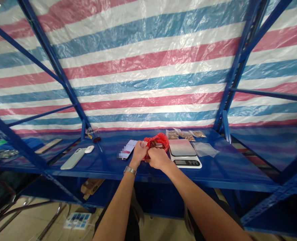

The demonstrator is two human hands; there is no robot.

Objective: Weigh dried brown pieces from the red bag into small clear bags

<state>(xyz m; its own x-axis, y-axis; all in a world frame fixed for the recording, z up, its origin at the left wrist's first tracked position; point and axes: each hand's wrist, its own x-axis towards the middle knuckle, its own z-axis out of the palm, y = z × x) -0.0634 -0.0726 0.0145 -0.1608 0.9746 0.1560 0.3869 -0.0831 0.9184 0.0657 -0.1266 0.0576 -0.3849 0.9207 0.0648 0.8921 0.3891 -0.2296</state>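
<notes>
A red plastic bag [165, 140] stands gathered open on the blue shelf, with small brown pieces inside. Among the pieces lies a shiny cylinder [159, 145], perhaps a small metal cup. My left hand [139, 153], with a metal-banded watch at the wrist, is closed at the bag's left side. A bit of clear plastic bag [143, 144] shows at its fingertips. My right hand [159, 158] is closed over the bag's near rim, touching the left fingers; what it grips is hidden.
Right of the red bag sits a kitchen scale [182, 148], with flat clear bags [205, 149] beside it. Filled bags [188, 135] lie behind. Phones [128, 149] [73, 158], a white case [89, 149] and a clear cup [95, 136] are leftward. Blue posts [63, 77] frame the shelf.
</notes>
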